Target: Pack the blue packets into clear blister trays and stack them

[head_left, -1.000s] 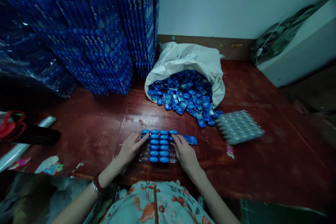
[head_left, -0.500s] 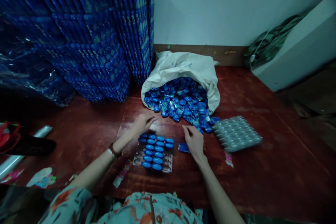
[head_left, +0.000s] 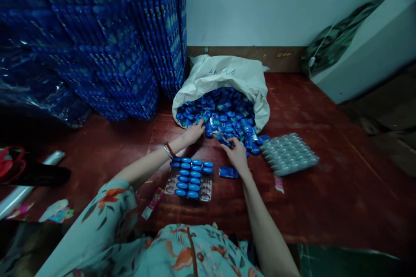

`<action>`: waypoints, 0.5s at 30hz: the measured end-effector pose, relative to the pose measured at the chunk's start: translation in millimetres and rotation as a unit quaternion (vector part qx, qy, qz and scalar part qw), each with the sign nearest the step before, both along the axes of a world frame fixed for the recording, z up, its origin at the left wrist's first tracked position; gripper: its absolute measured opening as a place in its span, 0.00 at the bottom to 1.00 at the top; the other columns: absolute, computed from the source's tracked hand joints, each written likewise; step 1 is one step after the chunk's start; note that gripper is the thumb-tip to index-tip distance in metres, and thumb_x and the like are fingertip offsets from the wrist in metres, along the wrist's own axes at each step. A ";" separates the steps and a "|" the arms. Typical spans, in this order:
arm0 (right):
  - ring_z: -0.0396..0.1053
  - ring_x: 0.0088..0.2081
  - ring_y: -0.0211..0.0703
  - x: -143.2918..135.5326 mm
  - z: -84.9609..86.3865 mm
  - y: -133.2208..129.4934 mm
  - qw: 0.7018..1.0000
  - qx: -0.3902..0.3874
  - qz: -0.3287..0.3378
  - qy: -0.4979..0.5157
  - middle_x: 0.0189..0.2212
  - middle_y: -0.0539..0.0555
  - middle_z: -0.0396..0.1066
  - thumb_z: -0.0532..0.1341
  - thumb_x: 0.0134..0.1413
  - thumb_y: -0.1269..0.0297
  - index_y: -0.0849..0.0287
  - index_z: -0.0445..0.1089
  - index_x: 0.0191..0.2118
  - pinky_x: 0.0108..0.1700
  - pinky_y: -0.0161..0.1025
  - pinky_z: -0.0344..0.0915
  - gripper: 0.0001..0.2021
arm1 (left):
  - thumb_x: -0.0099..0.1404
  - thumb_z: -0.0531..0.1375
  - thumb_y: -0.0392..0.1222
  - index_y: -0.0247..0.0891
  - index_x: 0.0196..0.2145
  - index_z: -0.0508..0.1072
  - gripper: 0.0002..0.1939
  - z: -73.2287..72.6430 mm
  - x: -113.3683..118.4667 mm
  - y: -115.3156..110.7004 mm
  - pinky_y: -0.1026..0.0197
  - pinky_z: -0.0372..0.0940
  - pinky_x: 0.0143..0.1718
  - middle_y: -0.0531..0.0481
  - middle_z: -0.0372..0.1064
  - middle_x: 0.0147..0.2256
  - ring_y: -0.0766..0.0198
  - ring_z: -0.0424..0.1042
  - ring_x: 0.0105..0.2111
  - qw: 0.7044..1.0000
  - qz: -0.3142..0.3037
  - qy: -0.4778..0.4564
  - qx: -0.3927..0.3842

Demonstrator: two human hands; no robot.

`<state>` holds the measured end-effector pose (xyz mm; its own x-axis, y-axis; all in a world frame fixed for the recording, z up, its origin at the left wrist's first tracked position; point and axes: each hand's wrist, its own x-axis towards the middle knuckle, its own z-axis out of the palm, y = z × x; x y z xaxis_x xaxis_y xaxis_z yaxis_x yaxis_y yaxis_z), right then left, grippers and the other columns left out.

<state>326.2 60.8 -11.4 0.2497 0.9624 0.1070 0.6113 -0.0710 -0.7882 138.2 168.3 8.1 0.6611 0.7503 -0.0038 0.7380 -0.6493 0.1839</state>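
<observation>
My left hand (head_left: pixel 195 133) reaches to the mouth of a white woven sack (head_left: pixel 224 69), its fingers closed on a small blue wrapped packet (head_left: pixel 205 117) at the front of the heap. To its right, my right hand (head_left: pixel 237 154) pinches another blue packet (head_left: pixel 222 139) at the heap's front edge. Nearer to me lies a clear plastic blister tray (head_left: pixel 169 187), partly filled with rows of shiny blue oval pieces (head_left: pixel 194 180); some cavities at its lower corners hold no blue piece. A single blue packet (head_left: pixel 228 172) rests between the tray and my right wrist.
A stack of clear moulded trays (head_left: pixel 290 153) sits at right. Tall stacks of blue packages (head_left: pixel 130 52) rise at left. A dark bottle with a red top (head_left: pixel 39 176) and a clear film roll (head_left: pixel 53 160) lie at far left. Pink wrappers (head_left: pixel 152 203) lie nearby on the table.
Both hands have moved forward to the blue packets, the left one also to the right, and each has taken hold of one. My view has tilted slightly down.
</observation>
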 end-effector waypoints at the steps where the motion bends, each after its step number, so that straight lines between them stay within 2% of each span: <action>1: 0.70 0.33 0.44 5.5 2.5 -15.1 0.999 0.016 0.001 0.050 0.31 0.54 0.71 0.59 0.48 0.52 0.60 0.65 0.35 0.38 0.41 0.66 0.16 | 0.63 0.47 0.26 0.32 0.46 0.67 0.16 2.9 -9.9 0.7 0.54 0.66 0.43 0.35 0.54 0.54 0.57 0.68 0.43 1.000 0.006 -0.010 -0.001; 4: 0.71 0.32 0.44 13.3 8.3 -64.6 0.985 0.010 0.007 0.174 0.34 0.55 0.73 0.60 0.48 0.49 0.60 0.65 0.40 0.35 0.40 0.68 0.19 | 0.64 0.48 0.31 0.33 0.45 0.68 0.14 14.0 -48.7 -7.7 0.56 0.65 0.47 0.38 0.54 0.54 0.58 0.66 0.46 0.992 0.043 -0.119 0.014; 7: 0.71 0.28 0.41 4.4 9.1 -106.3 0.979 -0.039 0.041 0.195 0.33 0.53 0.73 0.59 0.51 0.51 0.58 0.62 0.44 0.30 0.38 0.69 0.19 | 0.65 0.51 0.36 0.35 0.45 0.70 0.13 24.0 -94.4 -38.9 0.56 0.64 0.49 0.42 0.60 0.48 0.59 0.65 0.48 0.955 0.101 -0.278 0.022; 9: 0.70 0.27 0.40 -8.3 6.6 -122.4 0.987 -0.041 0.071 0.138 0.31 0.51 0.72 0.58 0.54 0.53 0.56 0.63 0.43 0.30 0.37 0.68 0.15 | 0.65 0.52 0.42 0.37 0.44 0.72 0.13 27.1 -122.2 -69.9 0.59 0.66 0.44 0.45 0.61 0.44 0.61 0.67 0.44 0.928 0.157 -0.336 -0.013; 12: 0.71 0.33 0.41 -28.1 1.4 -128.6 0.993 0.027 0.115 -0.011 0.36 0.54 0.72 0.54 0.58 0.60 0.56 0.66 0.43 0.37 0.38 0.68 0.10 | 0.63 0.54 0.49 0.36 0.40 0.73 0.16 24.6 -151.2 -119.5 0.64 0.67 0.31 0.46 0.62 0.41 0.65 0.69 0.34 0.873 0.259 -0.404 -0.088; 15: 0.70 0.41 0.44 -41.6 2.9 -121.9 0.960 0.070 0.185 -0.196 0.41 0.57 0.70 0.49 0.59 0.71 0.57 0.67 0.47 0.42 0.39 0.66 0.14 | 0.60 0.57 0.50 0.35 0.41 0.73 0.17 15.1 -163.0 -159.8 0.63 0.67 0.34 0.45 0.65 0.42 0.63 0.69 0.36 0.830 0.314 -0.440 -0.137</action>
<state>284.6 -61.1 -8.4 -0.1929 0.9470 0.2568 0.8258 0.2981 -0.4788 -24.8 8.5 23.2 -0.0228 0.9987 0.0460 0.4167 -0.0323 0.9085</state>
